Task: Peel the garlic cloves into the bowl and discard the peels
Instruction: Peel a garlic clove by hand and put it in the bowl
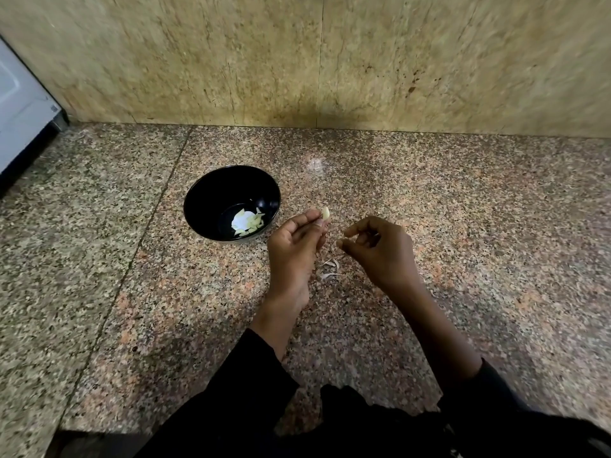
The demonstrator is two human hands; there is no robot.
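While pinching a pale garlic clove (326, 213) at the fingertips, left hand (295, 246) up just right of the black bowl (211, 193); right hand (380, 247) beside it, fingers curled, thumb and forefinger together, possibly on a scrap of skin, hard to tell. Peeled cloves (249, 223) already in the bowl. Peels (330, 267) loose on the granite counter (463, 226) below. Could drop the clove outside the bowl if let go here. Unpeeled stock nowhere visible.

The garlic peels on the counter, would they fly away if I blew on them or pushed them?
Probably yes. The garlic peels look like thin, curled, papery strips, so they are likely very light and would scatter easily. They would likely bend or crumple rather than stay stiff. On the speckled granite counter they should slide, not roll.
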